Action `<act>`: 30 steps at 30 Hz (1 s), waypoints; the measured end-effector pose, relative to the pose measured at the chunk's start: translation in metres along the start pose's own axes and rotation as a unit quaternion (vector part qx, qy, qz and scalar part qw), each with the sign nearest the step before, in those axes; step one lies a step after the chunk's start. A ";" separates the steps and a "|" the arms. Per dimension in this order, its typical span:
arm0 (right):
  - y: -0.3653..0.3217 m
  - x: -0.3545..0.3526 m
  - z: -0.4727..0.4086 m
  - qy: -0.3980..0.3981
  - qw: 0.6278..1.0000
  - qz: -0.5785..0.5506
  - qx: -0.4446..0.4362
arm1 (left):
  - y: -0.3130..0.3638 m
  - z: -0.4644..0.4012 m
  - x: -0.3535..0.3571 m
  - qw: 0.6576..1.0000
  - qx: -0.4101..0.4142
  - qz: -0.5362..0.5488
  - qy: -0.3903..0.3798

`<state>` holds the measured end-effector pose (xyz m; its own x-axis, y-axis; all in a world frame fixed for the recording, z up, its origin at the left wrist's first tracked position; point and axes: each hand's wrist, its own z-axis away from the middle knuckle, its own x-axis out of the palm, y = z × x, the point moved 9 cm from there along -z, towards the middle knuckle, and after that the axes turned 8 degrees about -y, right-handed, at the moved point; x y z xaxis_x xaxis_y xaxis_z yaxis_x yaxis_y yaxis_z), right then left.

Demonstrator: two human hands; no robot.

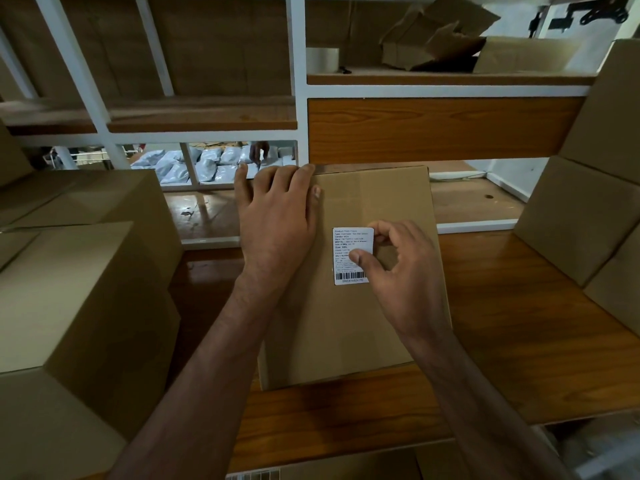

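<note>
A closed brown cardboard box (346, 327) lies on the wooden table (519, 323) in the middle of the view. A white label (346, 244) with printed text and a barcode sits on its top. My left hand (277, 223) lies flat on the box's far left corner, fingers straight and reaching over the far edge. My right hand (401, 271) is on the label's right side: the thumb presses on the label's middle and a curled finger touches its upper right corner.
Stacked cardboard boxes stand at the left (79, 289) and at the right (588, 202). A white-framed shelf unit (298, 84) rises behind, with a tape roll (322, 58) and crumpled cardboard (436, 39) on it. Through the shelf, grey bags (207, 164) and another person's hand show.
</note>
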<state>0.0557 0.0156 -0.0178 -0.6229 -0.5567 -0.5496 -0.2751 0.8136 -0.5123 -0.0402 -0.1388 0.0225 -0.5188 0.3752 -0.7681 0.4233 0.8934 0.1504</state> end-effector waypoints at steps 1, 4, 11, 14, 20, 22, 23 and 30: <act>0.000 0.000 0.001 0.005 1.000 -0.001 -0.001 | 0.000 0.001 0.000 1.000 0.001 0.000 0.001; 0.001 -0.002 0.005 0.016 1.000 -0.005 -0.002 | 0.001 0.003 -0.002 1.000 0.003 0.001 0.005; -0.004 -0.010 0.014 0.054 0.998 -0.019 -0.031 | 0.001 0.002 0.000 1.000 0.011 0.011 0.003; -0.003 -0.011 0.014 0.056 0.997 -0.038 -0.038 | 0.000 0.000 0.001 1.000 0.012 0.015 0.002; 0.001 -0.012 0.013 0.049 0.993 -0.092 -0.056 | 0.000 -0.002 0.000 0.999 0.021 0.040 0.003; 0.006 -0.011 0.010 0.031 0.987 -0.155 -0.032 | 0.001 -0.003 -0.002 0.996 0.050 0.080 0.003; 0.009 -0.010 0.008 0.022 0.980 -0.195 -0.012 | 0.004 -0.002 -0.004 0.992 0.074 0.102 0.003; 0.020 -0.012 -0.010 0.011 0.939 -0.339 0.063 | 0.008 0.005 -0.005 0.965 0.169 0.200 -0.023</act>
<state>0.0501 0.0399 -0.0149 -0.3520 -0.9343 -0.0566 -0.5258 0.2474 -0.8138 -0.0307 -0.1348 0.0245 -0.2332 0.6554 -0.7184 0.8047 0.5448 0.2358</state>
